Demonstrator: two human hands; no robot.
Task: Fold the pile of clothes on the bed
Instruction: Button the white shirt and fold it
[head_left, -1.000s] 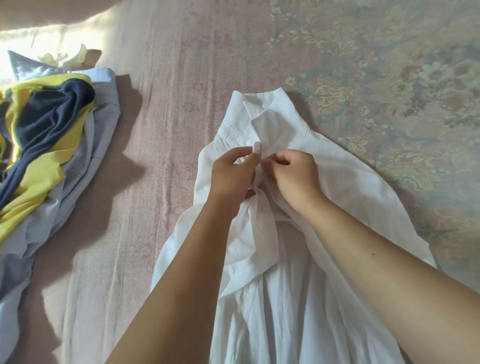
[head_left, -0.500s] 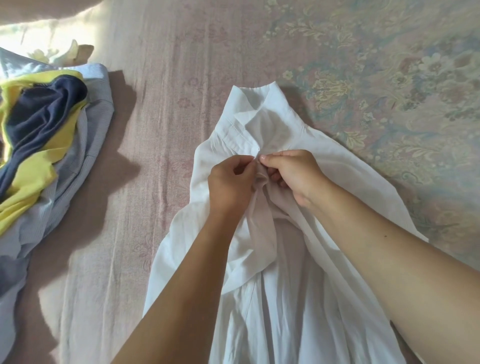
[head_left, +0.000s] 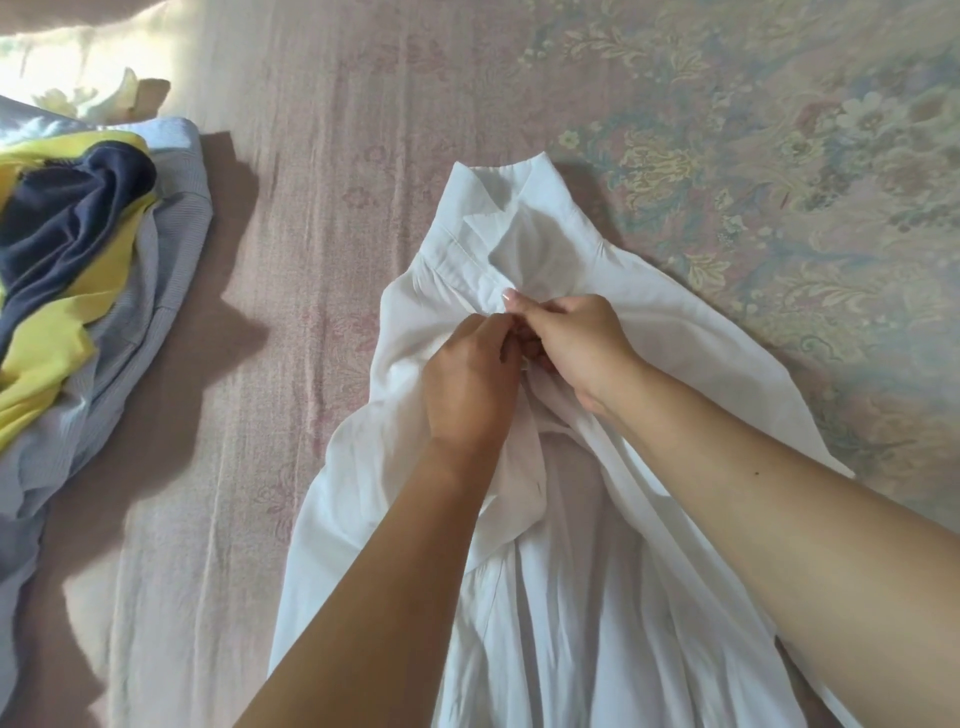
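Centrally in the frame, a white shirt (head_left: 613, 597) is lying on the bed (head_left: 322, 218), collar (head_left: 511, 208) pointing to the upper middle, body running down and off the lower edge. Both hands are meeting just below the collar, at the front opening.

Handling, as a judgement: thin, light woven cloth, soft and limp, creasing readily and sagging wherever unsupported. Not slippery, not fragile. The collar band is looking like the only stiff part. Best holds would be seams and edges: the front strip, shoulders, hem. A mid-panel grab would only be bunching it.

Left hand (head_left: 470, 382): coming in from the lower middle, forearm rising steeply, back of the hand to the camera, fingers curled in and pinching the left edge of the shirt front. Right hand (head_left: 576, 345): coming in from the lower right, wrist angled toward the left of the frame, fingers curled, one fingertip (head_left: 511, 299) pressing on the cloth under the collar, pinching the opposite edge. The two hands are touching at the knuckles. Probably fastening a top button, but no button is showing, so cannot tell.

At the left edge of the frame, well apart from the shirt, a pile of clothes (head_left: 88, 270) is waiting unfolded: pale blue striped cloth beneath a yellow and navy garment.
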